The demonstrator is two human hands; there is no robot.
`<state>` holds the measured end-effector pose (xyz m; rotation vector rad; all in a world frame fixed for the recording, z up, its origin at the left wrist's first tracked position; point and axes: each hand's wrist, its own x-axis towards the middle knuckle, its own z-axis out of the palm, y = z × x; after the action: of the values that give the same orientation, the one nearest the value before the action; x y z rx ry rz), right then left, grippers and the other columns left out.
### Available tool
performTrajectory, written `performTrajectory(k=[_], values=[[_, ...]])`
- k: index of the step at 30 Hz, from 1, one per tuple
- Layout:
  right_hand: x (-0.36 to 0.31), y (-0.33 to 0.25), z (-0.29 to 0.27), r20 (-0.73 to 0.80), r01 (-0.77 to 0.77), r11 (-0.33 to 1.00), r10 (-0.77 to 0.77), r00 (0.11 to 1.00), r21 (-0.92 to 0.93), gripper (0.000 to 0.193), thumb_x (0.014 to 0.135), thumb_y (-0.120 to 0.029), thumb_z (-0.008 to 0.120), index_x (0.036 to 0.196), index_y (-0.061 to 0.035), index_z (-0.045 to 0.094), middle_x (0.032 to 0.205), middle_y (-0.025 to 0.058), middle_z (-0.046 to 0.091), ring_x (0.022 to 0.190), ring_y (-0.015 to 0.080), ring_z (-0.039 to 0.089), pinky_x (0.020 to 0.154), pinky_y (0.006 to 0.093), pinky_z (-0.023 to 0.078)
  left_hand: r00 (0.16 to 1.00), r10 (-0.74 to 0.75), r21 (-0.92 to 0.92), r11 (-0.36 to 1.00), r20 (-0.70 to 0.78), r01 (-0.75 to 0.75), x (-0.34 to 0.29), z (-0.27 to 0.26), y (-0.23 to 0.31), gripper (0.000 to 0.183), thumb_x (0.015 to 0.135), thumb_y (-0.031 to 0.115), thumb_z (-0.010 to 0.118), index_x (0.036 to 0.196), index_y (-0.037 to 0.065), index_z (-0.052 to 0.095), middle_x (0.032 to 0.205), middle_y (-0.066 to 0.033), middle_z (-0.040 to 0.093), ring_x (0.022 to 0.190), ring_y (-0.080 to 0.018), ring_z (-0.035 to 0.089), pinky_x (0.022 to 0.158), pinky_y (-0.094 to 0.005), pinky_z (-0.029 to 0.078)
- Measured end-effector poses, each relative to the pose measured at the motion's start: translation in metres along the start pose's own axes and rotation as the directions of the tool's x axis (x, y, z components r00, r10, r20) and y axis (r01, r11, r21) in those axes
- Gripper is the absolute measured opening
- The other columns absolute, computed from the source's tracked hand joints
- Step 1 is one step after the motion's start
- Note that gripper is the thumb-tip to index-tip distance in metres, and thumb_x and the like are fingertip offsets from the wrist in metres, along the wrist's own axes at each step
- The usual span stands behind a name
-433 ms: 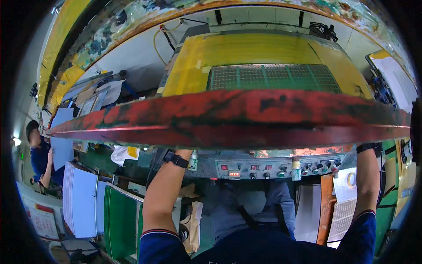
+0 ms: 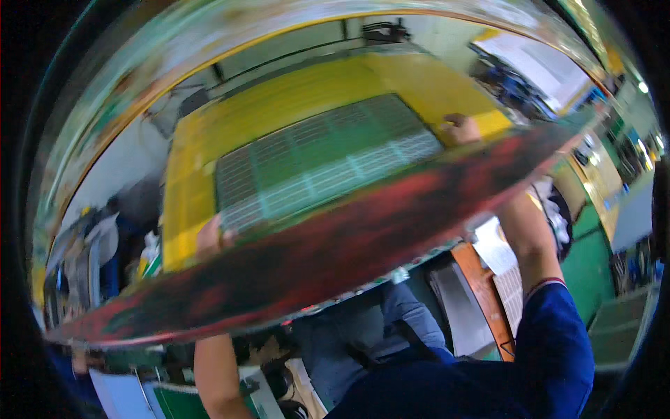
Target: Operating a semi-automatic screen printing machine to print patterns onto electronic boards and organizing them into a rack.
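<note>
1. Green, gridded panel [image 2: 328, 153] lay within the border of the yellow bed [image 2: 286, 115], reaching toward the bed's near edge.
2. Both hands were past the red-and-black bar [image 2: 335, 251], the forearms passing beneath it. The right hand [image 2: 462, 129] was curled at the bed's near right corner, beside the panel; the left hand [image 2: 211, 236] was by the panel's near left corner. Blur hid whether either gripped or merely touched anything.
3. The step in hand looked like work at the panel's near corners; any further move there seemed to call for level, even handling and clearance under the bar.
4. That bar slanted across the near side, hiding the wrists and the bed's front, so it stood most in the way.
5. Beyond the bed's far edge hung a dark cable bundle [image 2: 386, 31]; nearer the body were an orange strip [image 2: 481, 290] and a white sheet [image 2: 494, 246].
</note>
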<state>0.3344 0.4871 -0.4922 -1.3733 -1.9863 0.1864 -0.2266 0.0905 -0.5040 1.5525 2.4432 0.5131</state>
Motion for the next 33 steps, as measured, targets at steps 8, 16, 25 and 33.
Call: performTrajectory(k=[8, 16, 25, 33], values=[[-0.041, -0.046, -0.016, 0.085, -0.137, 0.933, 0.114, 0.99, 0.332, 0.029, 0.086, -0.025, 0.066, 0.105, -0.0028, 0.069, 0.091, 0.0127, 0.071, 0.08, 0.0193, 0.066, 0.073, 0.0346, 0.052, 0.83, 0.216, -0.086, 0.95, -0.515, -0.301, -0.022, -0.009, 0.034, 0.036, 0.095, 0.011, 0.05, 0.129, 0.002, 0.051, 0.12, -0.017, 0.061, 0.113, -0.0303, 0.056, 0.099, -0.0401, 0.041], [-0.005, -0.06, 0.016, 0.31, -0.048, 0.986, -0.003, 0.951, 0.157, 0.024, 0.086, -0.024, 0.063, 0.101, -0.0058, 0.069, 0.085, 0.0191, 0.068, 0.077, 0.0277, 0.066, 0.068, 0.0372, 0.051, 0.747, 0.438, 0.234, 0.899, -0.5, -0.371, -0.024, 0.001, 0.007, 0.031, 0.097, 0.023, 0.05, 0.122, 0.005, 0.054, 0.115, -0.0173, 0.061, 0.111, -0.0352, 0.055, 0.097, -0.0439, 0.042], [-0.011, -0.05, 0.017, 0.231, -0.059, 0.981, 0.015, 0.973, 0.184, 0.024, 0.086, -0.024, 0.063, 0.101, -0.0059, 0.069, 0.084, 0.0186, 0.068, 0.076, 0.0273, 0.066, 0.067, 0.0372, 0.051, 0.984, 0.127, 0.52, 0.853, -0.129, -0.042, -0.048, 0.001, -0.013, 0.032, 0.089, 0.028, 0.052, 0.106, 0.003, 0.064, 0.096, -0.0224, 0.066, 0.092, -0.0439, 0.06, 0.084, -0.0513, 0.046], [-0.014, -0.046, 0.017, 0.189, -0.065, 0.979, 0.028, 0.982, 0.192, 0.023, 0.086, -0.023, 0.063, 0.101, -0.0059, 0.068, 0.084, 0.0182, 0.068, 0.075, 0.0269, 0.066, 0.067, 0.0372, 0.051, 0.821, 0.317, 0.235, 0.945, -0.475, -0.229, -0.041, 0.03, -0.051, 0.033, 0.085, 0.02, 0.052, 0.112, 0.006, 0.063, 0.112, -0.02, 0.063, 0.105, -0.0416, 0.056, 0.094, -0.0497, 0.042]])
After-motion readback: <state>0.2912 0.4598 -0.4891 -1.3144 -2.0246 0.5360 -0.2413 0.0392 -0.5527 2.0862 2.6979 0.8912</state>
